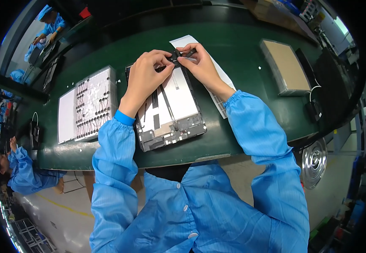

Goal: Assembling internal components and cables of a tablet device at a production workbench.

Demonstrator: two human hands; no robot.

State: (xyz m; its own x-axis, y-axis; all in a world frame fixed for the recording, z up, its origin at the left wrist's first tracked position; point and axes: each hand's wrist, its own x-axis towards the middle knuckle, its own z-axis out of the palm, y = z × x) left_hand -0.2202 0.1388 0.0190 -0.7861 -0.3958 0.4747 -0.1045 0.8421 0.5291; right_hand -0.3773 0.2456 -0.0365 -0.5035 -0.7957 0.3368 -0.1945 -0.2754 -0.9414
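Note:
An opened tablet [178, 99] lies on the green bench in front of me, its white battery cells, black strips and circuit boards bare. Over its far edge my left hand [149, 71] is closed, thumb and fingertips pinched together. Whatever they grip is hidden. Close beside it, my right hand [200, 67] pinches a small black piece [190, 53], whose exact kind is too small to tell. Both sets of fingertips meet near the tablet's far end. A white printed sheet [218, 76] runs beneath my right wrist, along the tablet's right side.
Left of the tablet, a clear tray [95, 101] holds several small black round parts with wires, next to its pale lid [67, 116]. A clear box with a brown top [286, 65] stands at right, near a dark device with a white cable [313, 110]. Other people in blue work at left.

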